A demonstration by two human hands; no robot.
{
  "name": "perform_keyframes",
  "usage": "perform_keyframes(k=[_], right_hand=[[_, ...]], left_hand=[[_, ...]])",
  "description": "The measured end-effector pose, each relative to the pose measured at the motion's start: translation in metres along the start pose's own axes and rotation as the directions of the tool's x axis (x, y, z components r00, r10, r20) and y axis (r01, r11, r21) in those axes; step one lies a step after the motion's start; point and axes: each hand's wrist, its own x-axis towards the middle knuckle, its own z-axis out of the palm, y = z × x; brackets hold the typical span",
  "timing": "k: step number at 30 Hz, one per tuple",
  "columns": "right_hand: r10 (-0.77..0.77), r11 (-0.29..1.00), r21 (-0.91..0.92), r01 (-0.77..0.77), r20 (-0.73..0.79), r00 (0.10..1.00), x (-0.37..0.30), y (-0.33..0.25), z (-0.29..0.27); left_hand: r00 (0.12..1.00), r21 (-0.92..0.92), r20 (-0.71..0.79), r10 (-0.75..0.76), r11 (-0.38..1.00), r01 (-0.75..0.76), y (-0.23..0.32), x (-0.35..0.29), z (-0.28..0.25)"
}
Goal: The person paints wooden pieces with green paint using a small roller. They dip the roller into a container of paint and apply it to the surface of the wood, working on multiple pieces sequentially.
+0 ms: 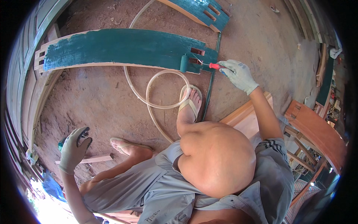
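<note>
My right hand [238, 75], in a pale grey work glove, is closed round the red handle of a small paint roller [184, 63]. The roller's green sleeve rests on a long curved wooden plank [123, 48], close to the slots at its right end. Dark green paint covers most of the plank's upper face; bare wood shows at the left end and along the near edge. Off to the lower left, my gloved left hand [74, 148] hangs over the ground with fingers bent and apart, holding nothing. A small green object [61, 144] shows partly behind it.
A clear hose [148, 89] loops on the dirt floor beside my sandalled foot. Another green-painted plank [199, 13] lies at the top. Wooden panels [18, 78] stand at the left. A brown plank [317, 134] and timber lie at the right. A wood strip [91, 159] is near my left hand.
</note>
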Motion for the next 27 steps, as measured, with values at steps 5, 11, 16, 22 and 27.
perform_keyframes(k=[5,11,16,22,27], right_hand=[[0.105,0.994,-0.024,-0.104,0.031,0.994,-0.015,0.016,-0.004],[0.16,0.982,-0.102,-0.158,0.013,0.987,-0.039,0.033,-0.019],[0.188,0.978,-0.092,-0.19,-0.03,0.982,-0.056,0.046,-0.029],[0.176,0.984,-0.005,-0.176,0.022,0.984,-0.041,0.03,-0.017],[0.281,0.957,-0.115,-0.267,0.135,0.95,-0.047,0.051,-0.02]], left_hand=[[1.0,0.002,-0.003,-0.003,1.0,0.003,-0.004,0.0,0.0],[0.999,-0.031,0.027,-0.028,0.999,0.028,-0.003,0.002,0.0],[0.999,-0.008,0.032,-0.016,1.0,0.017,0.002,0.005,-0.004],[0.998,-0.028,0.032,-0.045,0.999,0.046,0.001,0.004,-0.001],[1.0,-0.018,0.011,-0.028,0.999,0.028,-0.005,0.002,-0.002]])
